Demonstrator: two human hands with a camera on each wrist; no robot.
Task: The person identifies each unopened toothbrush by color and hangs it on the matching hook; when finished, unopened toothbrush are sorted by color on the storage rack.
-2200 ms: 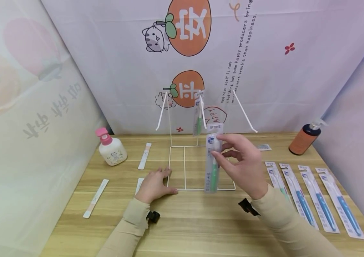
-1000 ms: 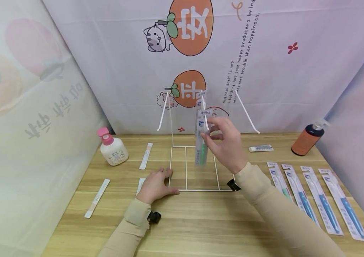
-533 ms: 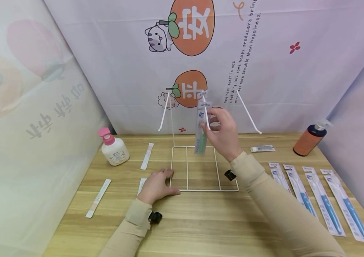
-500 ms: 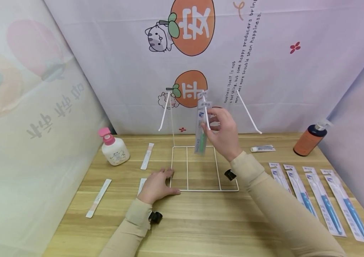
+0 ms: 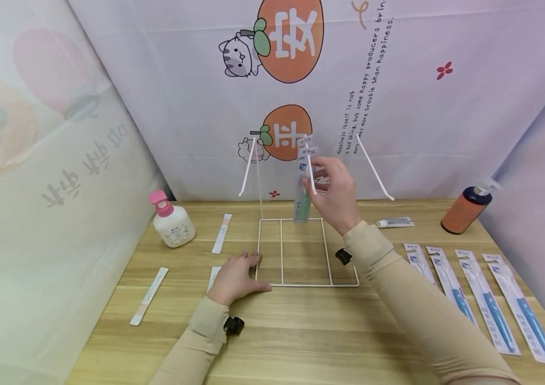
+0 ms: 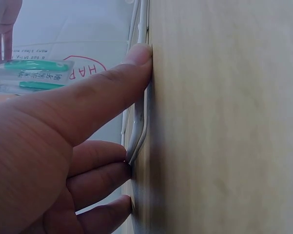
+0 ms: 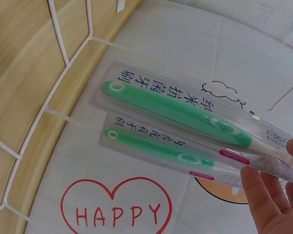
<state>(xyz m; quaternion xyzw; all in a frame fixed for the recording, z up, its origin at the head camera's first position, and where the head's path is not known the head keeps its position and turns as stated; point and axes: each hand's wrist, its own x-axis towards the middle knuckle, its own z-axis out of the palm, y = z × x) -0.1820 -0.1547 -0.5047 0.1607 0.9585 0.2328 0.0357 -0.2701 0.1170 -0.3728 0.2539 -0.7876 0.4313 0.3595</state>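
In the head view, my right hand [image 5: 337, 190] pinches a packaged green toothbrush [image 5: 304, 206] between thumb and fingers, upright at the middle prong [image 5: 311, 174] of a white wire rack. The prong runs down in front of the pack from its top. Right behind it hangs a second packaged green toothbrush [image 7: 146, 151], smaller in the right wrist view beside the held one. My left hand [image 5: 238, 275] rests on the front left corner of the rack's base [image 5: 311, 285], thumb and fingers spread. The left wrist view has the thumb tip on the wire and fingertips at the corner.
Several packaged toothbrushes [image 5: 489, 299] lie at the right. Behind them are a toothpaste tube [image 5: 395, 222] and an orange pump bottle [image 5: 465, 209]. A white pump bottle [image 5: 174, 226] and several slim white sachets [image 5: 149, 295] are on the left. Two outer prongs [image 5: 374, 168] stick out toward me.
My right hand has carried the toothbrush pack up and back to the middle prong, then farther back along it toward the hanging pack. The left hand has stayed on the rack's corner.
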